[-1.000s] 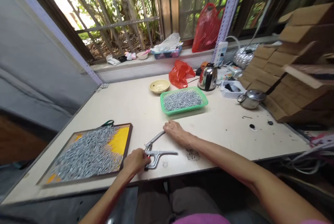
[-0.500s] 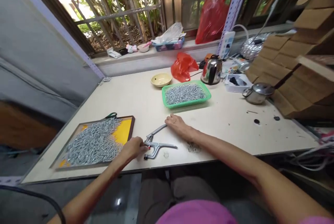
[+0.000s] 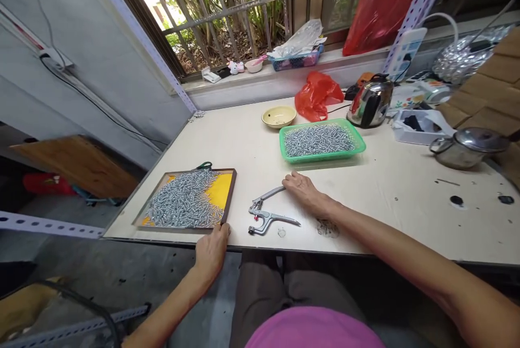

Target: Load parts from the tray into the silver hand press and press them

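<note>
My left hand [image 3: 212, 250] is closed at the near right corner of a shallow dark-rimmed tray [image 3: 231, 191], its fingers gripping the rim. Small silvery metal pieces [image 3: 181, 202] lie heaped in that tray over a yellow bottom. Lying on the table to its right are grey metal hand pliers [image 3: 271, 217] with a spring, a red part and handles spread apart. My right hand [image 3: 303, 190] rests on the table with its fingers curled round the end of the upper handle. Beyond it stands a green plastic basket [image 3: 361, 145] full of similar metal pieces.
A cream bowl [image 3: 278, 116], a red plastic bag [image 3: 319, 96] and a steel kettle [image 3: 371, 102] stand at the back. Farther right are a white box [image 3: 418, 129] and a lidded pot [image 3: 463, 150]. Green-handled scissors [image 3: 204, 165] poke out behind the tray.
My left hand has left the head of the pliers and moved left to the tray's near corner. My right hand stays on the handle. The view has swung to the left.
</note>
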The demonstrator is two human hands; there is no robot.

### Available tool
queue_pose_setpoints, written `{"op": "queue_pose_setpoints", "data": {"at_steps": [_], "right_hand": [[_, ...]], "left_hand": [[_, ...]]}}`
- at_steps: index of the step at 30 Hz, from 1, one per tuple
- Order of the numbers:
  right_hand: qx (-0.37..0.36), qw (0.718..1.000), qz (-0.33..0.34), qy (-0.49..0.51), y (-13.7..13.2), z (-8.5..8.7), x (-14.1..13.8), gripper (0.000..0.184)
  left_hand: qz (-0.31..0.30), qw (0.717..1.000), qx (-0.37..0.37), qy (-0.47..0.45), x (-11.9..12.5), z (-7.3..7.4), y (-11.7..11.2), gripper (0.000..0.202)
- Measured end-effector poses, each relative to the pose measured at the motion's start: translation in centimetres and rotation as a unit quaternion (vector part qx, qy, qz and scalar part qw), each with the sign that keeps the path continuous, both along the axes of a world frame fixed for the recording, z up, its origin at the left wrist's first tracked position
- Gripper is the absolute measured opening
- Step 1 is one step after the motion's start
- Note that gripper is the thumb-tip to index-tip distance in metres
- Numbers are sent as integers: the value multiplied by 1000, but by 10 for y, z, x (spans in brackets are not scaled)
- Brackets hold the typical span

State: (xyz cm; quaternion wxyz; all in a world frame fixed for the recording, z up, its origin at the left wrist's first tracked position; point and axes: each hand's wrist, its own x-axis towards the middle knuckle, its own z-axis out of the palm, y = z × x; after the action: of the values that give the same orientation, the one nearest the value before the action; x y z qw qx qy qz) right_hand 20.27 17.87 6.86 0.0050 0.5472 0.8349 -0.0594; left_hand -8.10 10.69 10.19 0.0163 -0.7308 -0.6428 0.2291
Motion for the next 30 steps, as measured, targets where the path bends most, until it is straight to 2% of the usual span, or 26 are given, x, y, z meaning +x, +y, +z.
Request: {"op": "queue_pose_setpoints", "data": {"at_steps": [4,6,8,10,13,15,17,18,20,23,25,27,30], "right_hand": [[-5,1000,-7,-2,-1,2,-1,23],[5,1000,-8,7,0,0,-2,22],[12,1000,-4,18,3,-4,-5,21],[11,1000,-5,24,7,-8,-7,21],[13,1000,-15,21,12,-9,-8,21],[21,999,-20,19,11,-8,-9,21],[25,999,-24,19,9,-5,-9,21],[22,999,-24,20,8,-3,-10,21],[13,999,-23,18,6,-2,-10,20],[2,1000,-22,16,4,-2,-9,20],[2,1000,-19,15,3,-3,-8,21],[-3,1000,-15,10,2,-3,-7,22],[-24,999,-22,-4,-2,4,-7,23]], "left_hand": [[15,999,26,-24,-12,-12,-9,33],[11,997,36,-64,-14,-11,-5,29],[-6,985,73,-154,-5,-3,10,23],[-39,950,133,-281,20,14,32,19],[-113,860,228,-442,75,57,68,24],[-149,803,288,-500,103,87,87,32],[-157,778,331,-511,109,105,105,35],[-149,781,347,-497,102,107,114,35],[-109,819,353,-439,72,100,129,32],[2,911,277,-306,7,72,138,27],[54,952,203,-224,-31,52,133,26],[63,973,148,-162,-55,36,127,27],[20,989,104,-101,-66,21,122,30]]}}
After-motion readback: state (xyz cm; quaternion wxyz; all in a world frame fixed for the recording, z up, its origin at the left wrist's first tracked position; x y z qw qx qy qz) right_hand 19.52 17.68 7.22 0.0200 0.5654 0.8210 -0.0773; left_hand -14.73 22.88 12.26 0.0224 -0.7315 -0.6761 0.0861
